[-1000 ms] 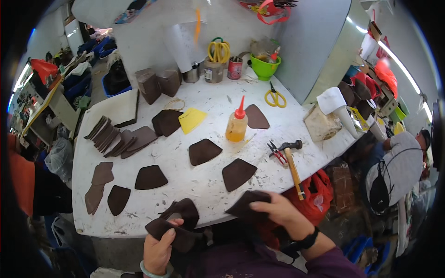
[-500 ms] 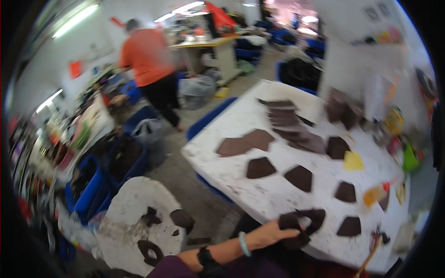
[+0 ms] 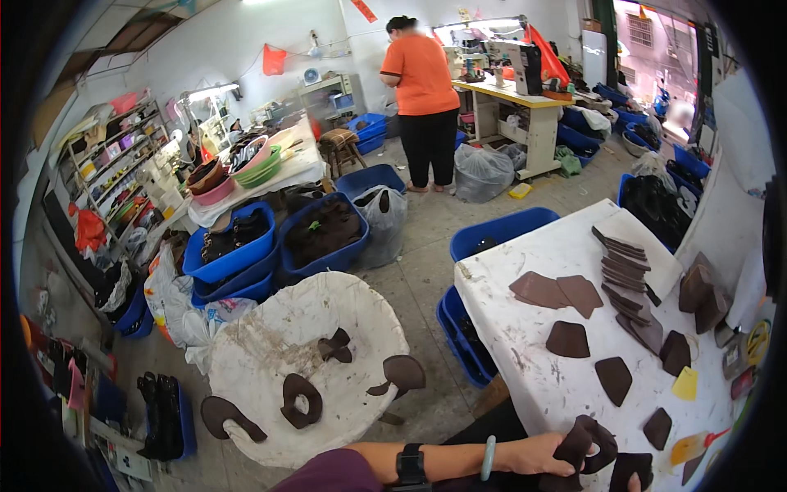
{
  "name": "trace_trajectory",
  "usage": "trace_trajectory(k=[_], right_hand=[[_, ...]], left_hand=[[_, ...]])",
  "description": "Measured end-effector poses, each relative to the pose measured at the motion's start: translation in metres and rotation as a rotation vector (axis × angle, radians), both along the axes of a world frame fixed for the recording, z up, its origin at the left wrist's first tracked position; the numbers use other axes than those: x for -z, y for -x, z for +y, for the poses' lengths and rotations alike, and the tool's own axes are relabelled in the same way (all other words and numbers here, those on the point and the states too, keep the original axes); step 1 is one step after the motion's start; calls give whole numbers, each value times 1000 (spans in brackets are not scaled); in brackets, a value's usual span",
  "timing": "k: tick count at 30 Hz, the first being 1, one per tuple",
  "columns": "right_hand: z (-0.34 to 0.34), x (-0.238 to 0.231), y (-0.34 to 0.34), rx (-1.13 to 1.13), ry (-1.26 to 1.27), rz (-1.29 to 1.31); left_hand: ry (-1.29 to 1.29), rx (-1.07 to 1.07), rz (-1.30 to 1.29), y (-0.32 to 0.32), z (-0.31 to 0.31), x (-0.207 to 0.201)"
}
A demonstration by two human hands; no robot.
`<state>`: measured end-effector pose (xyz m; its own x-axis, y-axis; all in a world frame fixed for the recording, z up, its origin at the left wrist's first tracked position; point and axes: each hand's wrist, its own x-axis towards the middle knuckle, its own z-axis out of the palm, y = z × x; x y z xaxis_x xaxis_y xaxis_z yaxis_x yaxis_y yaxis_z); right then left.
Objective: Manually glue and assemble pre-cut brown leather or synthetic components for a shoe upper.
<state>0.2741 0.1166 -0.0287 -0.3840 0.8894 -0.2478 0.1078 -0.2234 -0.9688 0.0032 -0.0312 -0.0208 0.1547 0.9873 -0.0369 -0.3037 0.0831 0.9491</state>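
My left hand (image 3: 537, 455), with a pale bangle and a dark wrist strap on its arm, comes in from the lower edge. Its fingers are closed on a curved dark brown shoe-upper piece (image 3: 571, 445) with an open middle, held over the near edge of the white table (image 3: 525, 369). Of my right hand (image 3: 634, 484) only a thumb shows, laid over a flat dark brown piece (image 3: 625, 466); its other fingers are hidden. Similar cut pieces lie beyond: one four-sided piece (image 3: 613, 381), a darker one (image 3: 567, 339) and a small one (image 3: 657, 429).
Overlapping brown pieces (image 3: 627, 275) lie far on the table. A yellow card (image 3: 685, 384) and a bottle of amber liquid (image 3: 689, 448) are at right. On my left stands a round white-covered table (image 3: 270, 336) with curved pieces. Beyond are blue tubs (image 3: 324, 238) and a standing person (image 3: 422, 98).
The view has swung left and cleared of blur, bringing the round table further in. My left hand still grips the curved piece. A right thumb now shows on the flat piece. The person stands upright.
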Motion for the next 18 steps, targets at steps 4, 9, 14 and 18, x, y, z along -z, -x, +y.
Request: trace_trajectory(k=[4,9,14,18], right_hand=[[-23,-27,20,31,-81,-150],[-12,-28,50,-30,-173,-96],[-8,-22,61,-100,-395,-339],[-5,-18,51,-110,-541,-537]], left_hand=[[-43,36,-126,3,-10,-9],[-87,-60,-141,14,-27,-29],[-94,-135,-125,19,-26,-32],[-57,-11,-213,24,-24,-27]])
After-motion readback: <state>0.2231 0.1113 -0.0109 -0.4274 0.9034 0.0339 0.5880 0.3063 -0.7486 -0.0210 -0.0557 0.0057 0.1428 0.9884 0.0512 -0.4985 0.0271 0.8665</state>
